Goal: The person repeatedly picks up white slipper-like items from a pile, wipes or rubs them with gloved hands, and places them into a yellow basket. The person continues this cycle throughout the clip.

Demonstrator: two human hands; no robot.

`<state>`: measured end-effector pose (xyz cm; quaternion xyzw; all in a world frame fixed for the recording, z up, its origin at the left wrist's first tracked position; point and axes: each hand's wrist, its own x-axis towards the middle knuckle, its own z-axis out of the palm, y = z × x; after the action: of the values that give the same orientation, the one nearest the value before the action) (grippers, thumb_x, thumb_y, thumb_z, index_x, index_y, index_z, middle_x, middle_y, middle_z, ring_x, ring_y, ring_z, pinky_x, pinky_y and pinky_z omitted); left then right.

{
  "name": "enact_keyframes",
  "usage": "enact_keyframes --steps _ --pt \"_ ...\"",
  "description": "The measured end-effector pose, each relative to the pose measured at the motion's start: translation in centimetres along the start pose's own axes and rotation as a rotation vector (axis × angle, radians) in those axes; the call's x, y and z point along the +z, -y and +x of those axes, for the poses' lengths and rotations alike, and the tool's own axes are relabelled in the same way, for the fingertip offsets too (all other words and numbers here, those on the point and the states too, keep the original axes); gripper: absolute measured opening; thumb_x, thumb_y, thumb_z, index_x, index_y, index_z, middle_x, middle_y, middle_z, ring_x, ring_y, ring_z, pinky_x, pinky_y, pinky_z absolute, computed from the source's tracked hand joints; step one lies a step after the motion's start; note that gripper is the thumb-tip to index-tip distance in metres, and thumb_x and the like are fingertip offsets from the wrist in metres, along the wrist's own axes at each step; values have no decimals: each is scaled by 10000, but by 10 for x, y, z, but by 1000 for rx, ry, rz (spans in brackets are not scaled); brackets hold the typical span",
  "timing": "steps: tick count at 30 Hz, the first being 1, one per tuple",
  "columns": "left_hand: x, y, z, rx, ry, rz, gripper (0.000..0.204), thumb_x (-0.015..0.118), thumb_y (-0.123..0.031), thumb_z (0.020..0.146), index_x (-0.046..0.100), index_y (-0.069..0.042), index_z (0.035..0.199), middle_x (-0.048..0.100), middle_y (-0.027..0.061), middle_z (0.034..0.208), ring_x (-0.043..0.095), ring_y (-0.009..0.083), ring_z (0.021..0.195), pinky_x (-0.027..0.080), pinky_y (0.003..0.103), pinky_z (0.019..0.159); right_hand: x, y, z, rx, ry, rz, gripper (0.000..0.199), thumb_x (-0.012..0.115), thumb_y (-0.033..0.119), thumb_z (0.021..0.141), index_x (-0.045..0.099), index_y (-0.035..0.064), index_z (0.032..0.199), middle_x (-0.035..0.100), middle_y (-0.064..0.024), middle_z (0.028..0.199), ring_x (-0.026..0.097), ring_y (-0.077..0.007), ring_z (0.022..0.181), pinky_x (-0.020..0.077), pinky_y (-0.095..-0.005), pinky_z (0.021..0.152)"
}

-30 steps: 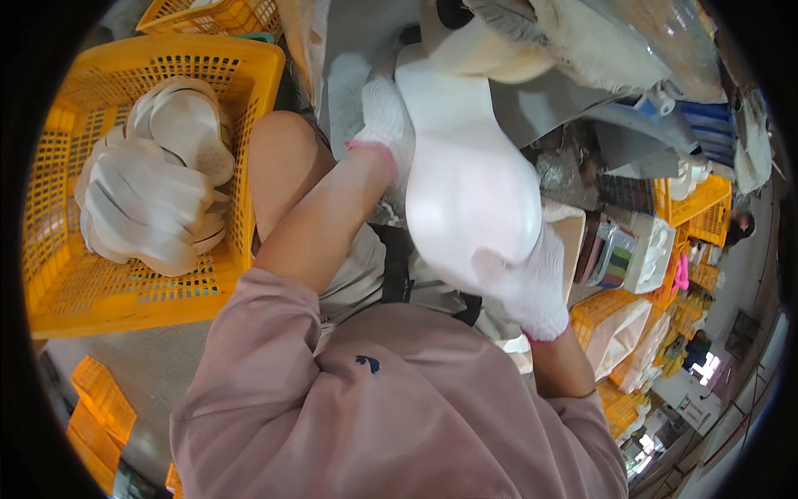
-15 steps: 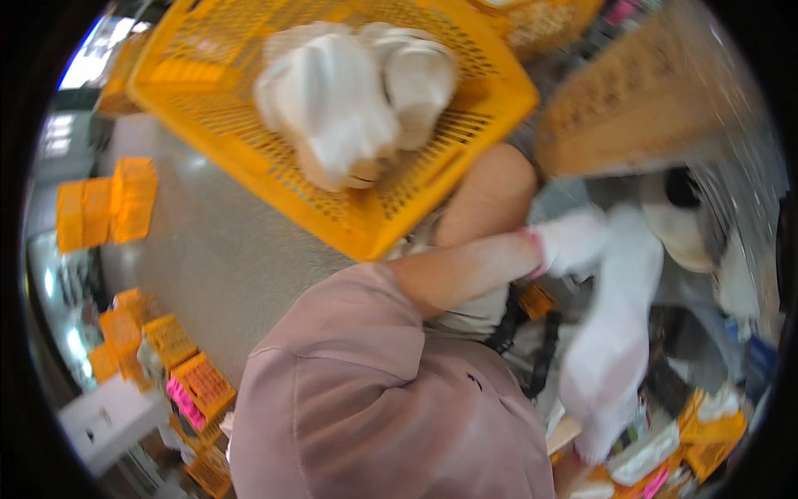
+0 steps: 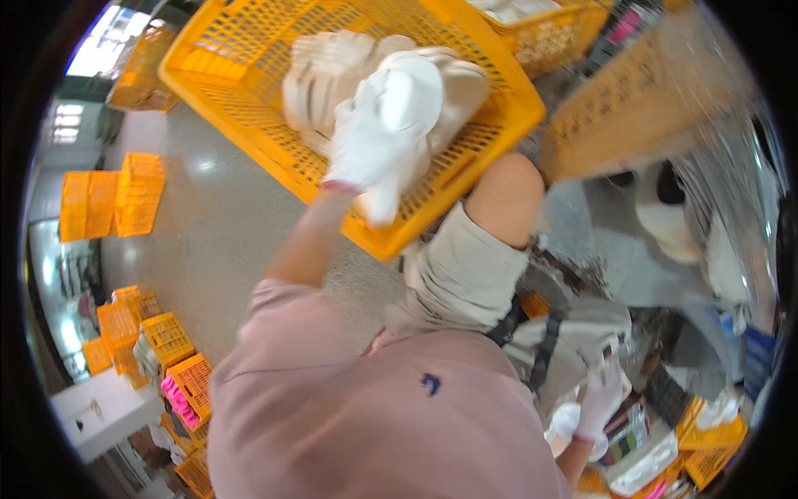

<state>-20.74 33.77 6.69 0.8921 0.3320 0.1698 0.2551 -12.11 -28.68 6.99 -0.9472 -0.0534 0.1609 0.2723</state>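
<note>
My left hand (image 3: 366,154), in a white glove, reaches out over a large yellow plastic basket (image 3: 249,133) and grips a white moulded pad (image 3: 414,93). The pad hangs just above a pile of similar cream pads (image 3: 312,79) lying in the basket. My right hand (image 3: 600,399), also gloved in white, is low at the right beside my hip, against grey and white material. Its grip is too small and blurred to read. My bare knee (image 3: 507,195) sits right beside the basket's near corner.
More yellow baskets stand at the top right (image 3: 565,33) and in stacks on the grey floor at the left (image 3: 116,195) and lower left (image 3: 166,341). A white table corner (image 3: 100,416) is at the lower left. Cluttered packets and machine parts fill the right side.
The view swung left from the cluttered work area to the basket. My left hand carried the white pad over the basket, and my right hand let go and dropped to my side.
</note>
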Motion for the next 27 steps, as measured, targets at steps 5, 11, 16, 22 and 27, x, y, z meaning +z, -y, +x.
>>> enact_keyframes --steps 5,11,16,22,27 --pt "-64 -78 -38 234 474 -348 967 914 -321 754 452 -15 1547 544 207 1496 513 330 1409 407 414 1201 36 150 36 -406 94 297 545 725 19 907 625 -31 1440 666 -208 1429 678 -265 1273 522 -357 1095" --pt "-63 -196 -111 589 557 -165 770 834 -556 752 647 -34 1286 662 197 1076 651 411 1022 525 522 904 52 263 3 -388 400 1076 925 788 117 807 343 -46 1601 551 -186 1511 561 -274 1369 464 -407 1161" --pt "-17 -201 -120 461 580 -350 654 748 -588 895 683 3 1167 671 232 1052 667 408 1022 538 514 886 53 238 0 -174 467 1223 723 632 -14 878 428 -78 1570 585 -196 1487 614 -302 1319 487 -438 1141" --pt "58 -159 -62 660 364 -167 139 663 -223 980 748 -113 993 738 100 949 712 281 903 577 398 821 40 193 -22 -46 577 1214 654 806 37 825 586 -60 1433 702 -109 1306 670 -209 1189 529 -361 1055" --pt "-25 -81 66 115 -82 542 494 719 -444 928 748 -19 1178 756 190 1094 695 362 1097 517 413 1023 10 109 -51 -99 401 757 690 807 48 828 548 -53 1460 689 -120 1315 668 -204 1161 552 -347 1026"
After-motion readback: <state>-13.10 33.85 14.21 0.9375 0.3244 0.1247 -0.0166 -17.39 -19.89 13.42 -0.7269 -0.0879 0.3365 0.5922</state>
